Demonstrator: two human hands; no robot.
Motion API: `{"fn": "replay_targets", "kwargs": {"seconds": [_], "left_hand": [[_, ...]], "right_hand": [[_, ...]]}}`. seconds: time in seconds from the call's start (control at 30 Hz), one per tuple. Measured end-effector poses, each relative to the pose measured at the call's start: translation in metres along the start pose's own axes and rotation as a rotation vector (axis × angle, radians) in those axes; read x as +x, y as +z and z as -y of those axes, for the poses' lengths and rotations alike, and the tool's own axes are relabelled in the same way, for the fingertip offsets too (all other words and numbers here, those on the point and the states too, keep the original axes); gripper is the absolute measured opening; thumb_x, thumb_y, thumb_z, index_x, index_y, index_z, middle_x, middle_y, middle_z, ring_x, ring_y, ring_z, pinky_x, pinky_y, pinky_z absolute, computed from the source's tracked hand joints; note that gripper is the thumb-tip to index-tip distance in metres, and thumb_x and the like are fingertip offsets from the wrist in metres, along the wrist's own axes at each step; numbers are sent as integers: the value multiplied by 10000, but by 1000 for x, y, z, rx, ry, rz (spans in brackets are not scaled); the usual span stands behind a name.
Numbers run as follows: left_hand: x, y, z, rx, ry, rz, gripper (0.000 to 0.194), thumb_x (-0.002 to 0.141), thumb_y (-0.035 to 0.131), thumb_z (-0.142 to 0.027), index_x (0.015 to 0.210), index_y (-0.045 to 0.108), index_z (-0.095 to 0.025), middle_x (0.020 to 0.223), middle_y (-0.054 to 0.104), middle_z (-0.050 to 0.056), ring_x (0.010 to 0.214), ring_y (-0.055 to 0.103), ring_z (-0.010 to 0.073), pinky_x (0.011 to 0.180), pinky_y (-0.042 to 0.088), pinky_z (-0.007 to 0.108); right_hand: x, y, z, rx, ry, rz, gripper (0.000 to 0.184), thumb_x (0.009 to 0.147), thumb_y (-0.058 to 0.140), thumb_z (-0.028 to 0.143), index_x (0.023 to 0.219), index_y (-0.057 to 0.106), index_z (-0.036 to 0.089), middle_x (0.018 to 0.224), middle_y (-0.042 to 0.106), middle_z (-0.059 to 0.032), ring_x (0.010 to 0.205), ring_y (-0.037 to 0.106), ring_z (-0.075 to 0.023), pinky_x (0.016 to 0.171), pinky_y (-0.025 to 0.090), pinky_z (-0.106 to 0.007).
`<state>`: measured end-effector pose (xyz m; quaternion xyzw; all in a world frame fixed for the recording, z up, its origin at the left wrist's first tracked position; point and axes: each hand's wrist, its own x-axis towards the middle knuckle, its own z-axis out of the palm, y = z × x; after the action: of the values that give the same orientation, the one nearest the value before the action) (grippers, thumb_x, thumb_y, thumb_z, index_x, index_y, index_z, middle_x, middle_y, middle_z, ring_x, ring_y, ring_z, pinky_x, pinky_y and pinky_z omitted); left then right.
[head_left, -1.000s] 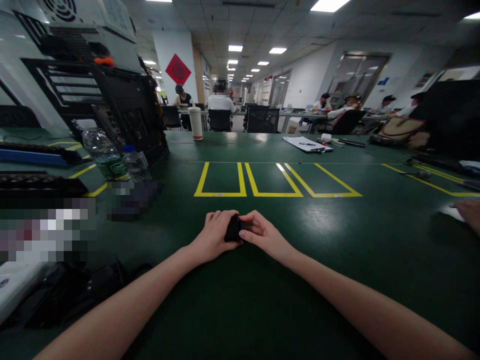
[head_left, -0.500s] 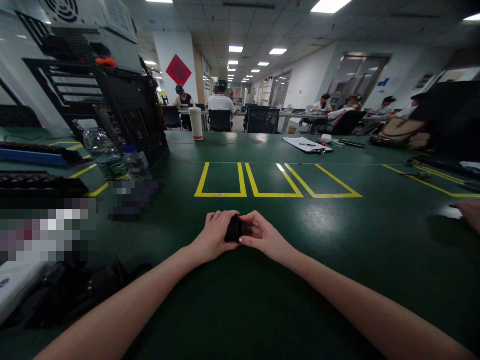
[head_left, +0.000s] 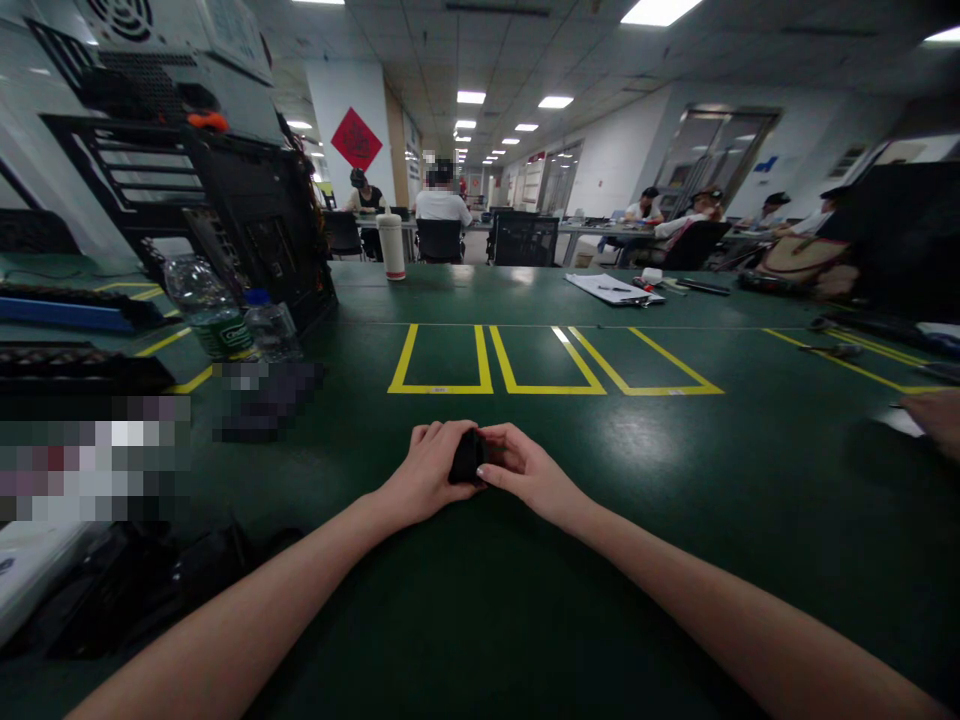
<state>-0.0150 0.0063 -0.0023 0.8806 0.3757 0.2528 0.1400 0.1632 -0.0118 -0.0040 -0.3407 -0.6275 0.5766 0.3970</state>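
Black and small, the object sits at the clock's centre, low over the worktop, its details lost in shadow. At 9 o'clock the left hand curls round it, the grip pinching it between thumb and fingers, seemingly to keep it steady. At 3 o'clock the right hand brings its thumb and fingertips to the facing edge, perhaps so that both sides are supported; whether that grip pinches or merely rests there, I cannot tell. Yellow tape outlines spread from 12 towards 2 o'clock, probably marking out separate places. Farther off, a clipboard lies towards 1, a white cup stands towards 11, and a large bottle towards 10. Another person's hand shows well apart, near 3.
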Motion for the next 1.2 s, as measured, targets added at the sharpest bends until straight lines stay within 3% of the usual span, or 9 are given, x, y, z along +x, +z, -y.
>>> {"fn": "replay_targets", "kwargs": {"seconds": [0.37,0.63,0.97,1.2], "left_hand": [[-1,-1,-1,-17,-3,6,547,707,615,-309,1163,328,-215,1077,474,57,967,451,226,852,308,385],[-1,-10,-8,-26,7,53,519,730,592,-274,1172,326,-213,1098,472,66,985,449,229,860,317,393],[0,0,1,-6,4,-8,565,696,624,-300,1167,327,-210,1080,477,61,967,454,230,853,313,390],[-1,-8,-6,-29,-14,48,528,715,605,-284,1162,334,-212,1096,474,60,984,450,225,865,318,389]], "right_hand": [[-2,2,1,20,29,-21,209,748,561,213,925,451,226,1012,499,-20,973,536,-190,784,484,-369],[-2,-1,1,-8,14,9,323,723,586,169,1007,441,221,1078,482,-27,1027,507,-177,906,414,-388],[-3,4,2,-11,24,-35,216,757,550,216,939,434,227,1021,493,-20,964,538,-175,789,477,-350],[-2,1,4,-38,17,-6,316,736,576,196,1019,435,215,1045,487,-32,1010,510,-174,903,404,-387]]}}
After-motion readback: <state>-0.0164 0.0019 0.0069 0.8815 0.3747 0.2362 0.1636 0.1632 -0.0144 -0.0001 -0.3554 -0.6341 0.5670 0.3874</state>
